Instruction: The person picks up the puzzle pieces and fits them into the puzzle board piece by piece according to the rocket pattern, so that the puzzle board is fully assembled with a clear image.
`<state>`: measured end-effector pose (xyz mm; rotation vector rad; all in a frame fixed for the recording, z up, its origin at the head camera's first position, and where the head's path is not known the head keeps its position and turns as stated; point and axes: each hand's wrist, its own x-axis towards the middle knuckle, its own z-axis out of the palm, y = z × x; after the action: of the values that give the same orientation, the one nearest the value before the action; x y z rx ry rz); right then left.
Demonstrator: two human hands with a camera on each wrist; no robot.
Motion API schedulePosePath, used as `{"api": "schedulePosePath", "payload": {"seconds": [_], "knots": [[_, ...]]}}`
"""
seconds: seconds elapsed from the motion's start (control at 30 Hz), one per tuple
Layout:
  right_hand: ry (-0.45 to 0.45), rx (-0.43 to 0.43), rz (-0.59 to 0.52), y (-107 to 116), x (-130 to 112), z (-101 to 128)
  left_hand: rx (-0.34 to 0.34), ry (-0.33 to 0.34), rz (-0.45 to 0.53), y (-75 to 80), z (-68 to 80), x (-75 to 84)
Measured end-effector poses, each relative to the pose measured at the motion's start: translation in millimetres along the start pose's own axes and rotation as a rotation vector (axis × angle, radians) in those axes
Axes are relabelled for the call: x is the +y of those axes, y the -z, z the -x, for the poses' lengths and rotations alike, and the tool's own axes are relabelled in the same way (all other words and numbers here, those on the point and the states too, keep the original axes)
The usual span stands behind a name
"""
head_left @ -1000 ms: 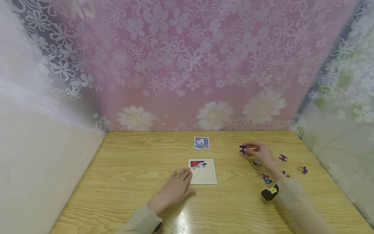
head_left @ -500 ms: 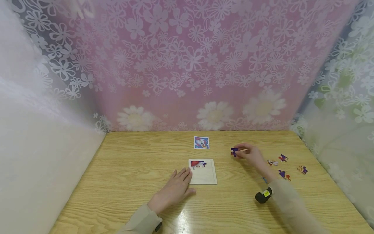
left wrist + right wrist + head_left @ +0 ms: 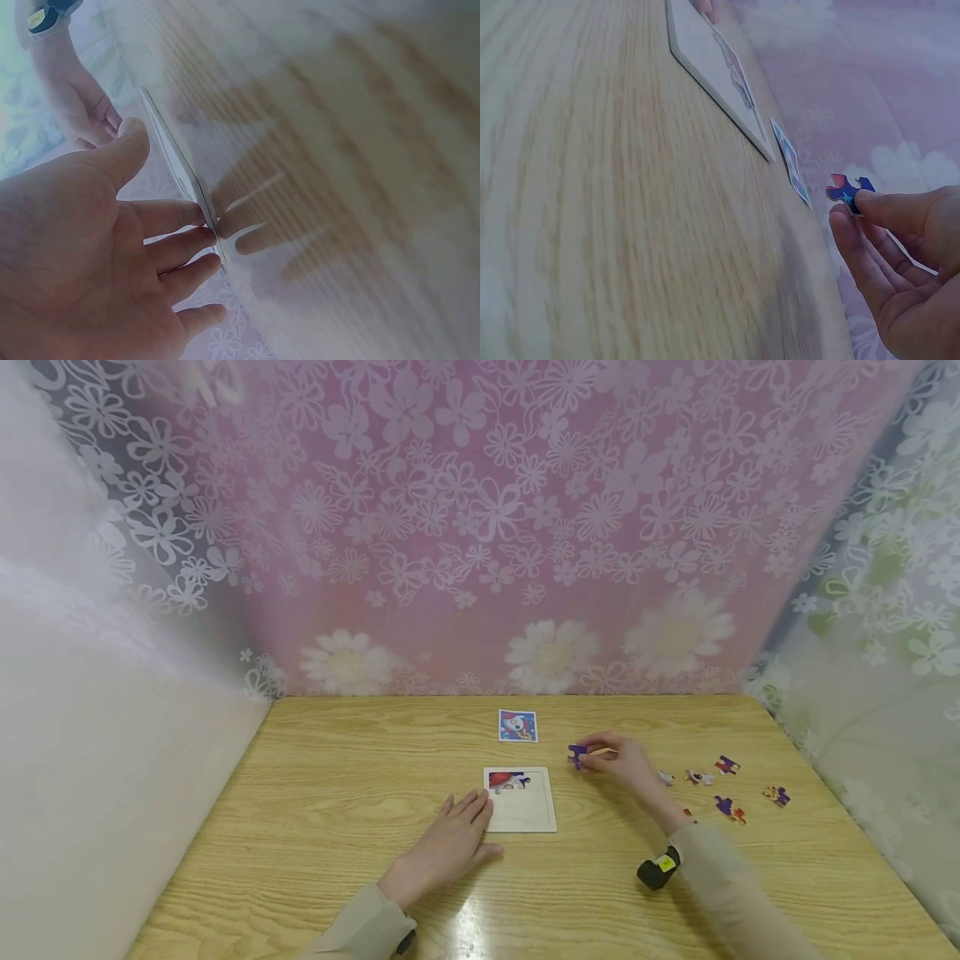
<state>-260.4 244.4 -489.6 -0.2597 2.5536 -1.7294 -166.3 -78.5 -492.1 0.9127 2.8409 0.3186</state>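
Observation:
My right hand (image 3: 618,760) pinches a purple-blue puzzle piece (image 3: 577,754) above the wooden table, a little right of the white puzzle board (image 3: 521,810). In the right wrist view the piece (image 3: 849,190) sits between thumb and fingertips. The board holds one red, white and blue piece (image 3: 508,781) in its top left corner. My left hand (image 3: 450,847) lies flat with straight fingers against the board's left edge (image 3: 184,169). A small picture card (image 3: 517,726) lies beyond the board.
Several loose puzzle pieces (image 3: 723,766) are scattered on the table's right side. A flowered pink curtain (image 3: 480,527) closes off the back and sides. Bare wood table (image 3: 322,777) spreads to the left and front.
My right hand has carried the purple piece leftward toward the board. Loose pieces it covered now show. The left hand has stayed still.

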Motion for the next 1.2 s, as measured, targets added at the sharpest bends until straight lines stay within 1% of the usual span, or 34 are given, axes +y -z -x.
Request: {"api": "schedulePosePath", "payload": {"seconds": [0.2, 0.43, 0.63, 0.77, 0.83, 1.0, 1.2], "knots": [[0.016, -0.023, 0.019, -12.2, -4.5, -2.5, -0.002, 0.000, -0.006, -0.9, -0.5, -0.7], [0.012, -0.053, -0.030, -28.3, -6.9, -6.4, -0.006, 0.000, -0.010, -0.9, -0.3, -0.7], [0.007, -0.065, 0.040, -41.9, -8.9, -9.0, -0.002, 0.002, -0.005, -1.4, 0.4, -0.8], [-0.008, -0.090, 0.071, -49.4, -9.5, -9.8, 0.004, 0.001, -0.002, -1.2, 0.6, -0.8], [-0.008, -0.097, 0.104, -52.5, -10.1, -9.7, 0.006, 0.002, -0.005, -1.0, 0.4, -0.6], [0.000, -0.102, 0.203, -57.7, -13.2, -9.2, 0.005, 0.004, -0.003, 0.3, 0.6, 0.3], [0.004, -0.091, 0.274, -59.9, -16.7, -10.1, 0.000, 0.012, 0.006, 1.7, 1.1, 0.9]]}}
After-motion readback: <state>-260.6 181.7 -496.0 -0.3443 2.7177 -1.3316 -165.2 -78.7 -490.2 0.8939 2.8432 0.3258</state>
